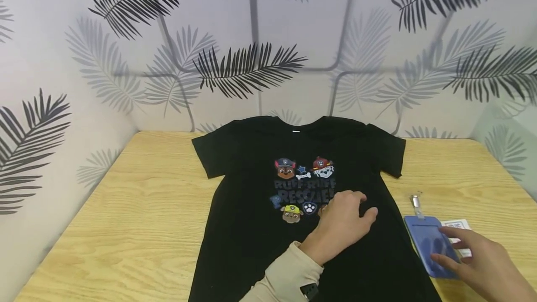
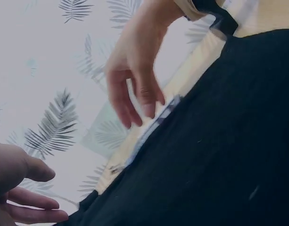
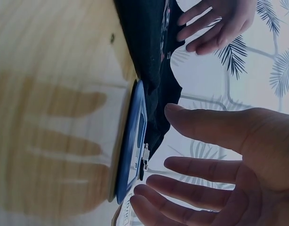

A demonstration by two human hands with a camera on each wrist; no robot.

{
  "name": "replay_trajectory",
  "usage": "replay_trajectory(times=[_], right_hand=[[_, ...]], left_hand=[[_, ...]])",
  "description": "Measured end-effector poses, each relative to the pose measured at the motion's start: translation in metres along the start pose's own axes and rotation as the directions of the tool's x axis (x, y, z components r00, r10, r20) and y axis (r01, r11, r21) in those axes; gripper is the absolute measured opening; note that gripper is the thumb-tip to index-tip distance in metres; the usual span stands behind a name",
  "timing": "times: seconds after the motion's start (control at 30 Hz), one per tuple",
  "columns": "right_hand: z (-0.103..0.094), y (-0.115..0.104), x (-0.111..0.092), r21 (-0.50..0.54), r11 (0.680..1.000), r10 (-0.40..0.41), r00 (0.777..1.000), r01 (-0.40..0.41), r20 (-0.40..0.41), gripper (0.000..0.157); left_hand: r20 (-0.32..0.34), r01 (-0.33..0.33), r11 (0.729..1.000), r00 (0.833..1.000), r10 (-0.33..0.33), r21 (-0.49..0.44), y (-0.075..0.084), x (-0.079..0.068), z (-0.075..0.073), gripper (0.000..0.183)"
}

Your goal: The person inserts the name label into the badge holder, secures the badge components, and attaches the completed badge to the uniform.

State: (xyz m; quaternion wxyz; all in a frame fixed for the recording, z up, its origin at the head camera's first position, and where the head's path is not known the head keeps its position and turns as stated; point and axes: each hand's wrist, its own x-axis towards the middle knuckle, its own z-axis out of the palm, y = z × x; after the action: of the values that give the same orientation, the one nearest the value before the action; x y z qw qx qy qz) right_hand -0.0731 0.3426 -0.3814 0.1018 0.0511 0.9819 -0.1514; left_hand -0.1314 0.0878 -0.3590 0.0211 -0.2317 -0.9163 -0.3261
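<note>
A black T-shirt (image 1: 251, 246) with cartoon dog heads and lettering on its chest lies spread out, collar toward the wall. Over the lower part of that print hovers my left hand (image 1: 341, 223), its fingers loosely bent around nothing. To the right of the shirt is a blue badge holder (image 1: 425, 241) with a metal clip (image 1: 416, 204) pointing away from me. My right hand (image 1: 482, 255) is just over the badge holder, thumb and fingers spread apart. In the right wrist view, the fingers (image 3: 196, 195) stand apart from the blue holder (image 3: 130, 146).
A white printed card (image 1: 460, 225) lies partly under the badge holder's right side. The wooden table (image 1: 126, 227) extends left and right of the shirt. Behind it rises a wall (image 1: 226, 22) with a leaf pattern.
</note>
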Motion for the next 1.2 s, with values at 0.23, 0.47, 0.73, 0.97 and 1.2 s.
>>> replay_trajectory(times=[0.23,0.47,0.73,0.97,1.2], right_hand=[[0.003,0.005,-0.001,-0.003,0.999,-0.032,0.999,0.032,-0.039,0.080],[0.022,0.039,0.011,-0.045,0.998,-0.049,0.996,0.046,-0.069,0.087],[0.011,0.018,0.003,-0.015,0.999,-0.030,0.999,0.029,-0.033,0.081],[0.003,0.012,-0.001,0.005,1.000,-0.016,1.000,0.016,-0.010,0.087],[0.005,0.018,-0.002,-0.011,1.000,0.000,1.000,0.000,-0.016,0.098]], left_hand=[[-0.009,0.017,1.000,1.000,-0.017,0.003,0.018,0.007,0.022,0.024],[-0.006,-0.062,0.998,0.998,0.062,0.020,0.025,0.018,0.047,0.021],[-0.011,-0.158,0.984,0.987,0.160,0.082,0.021,0.028,0.067,0.020],[0.029,-0.177,0.971,0.984,0.174,0.161,0.023,0.030,0.074,0.024],[0.138,-0.190,0.954,0.977,0.161,0.231,0.027,0.027,0.081,0.026]])
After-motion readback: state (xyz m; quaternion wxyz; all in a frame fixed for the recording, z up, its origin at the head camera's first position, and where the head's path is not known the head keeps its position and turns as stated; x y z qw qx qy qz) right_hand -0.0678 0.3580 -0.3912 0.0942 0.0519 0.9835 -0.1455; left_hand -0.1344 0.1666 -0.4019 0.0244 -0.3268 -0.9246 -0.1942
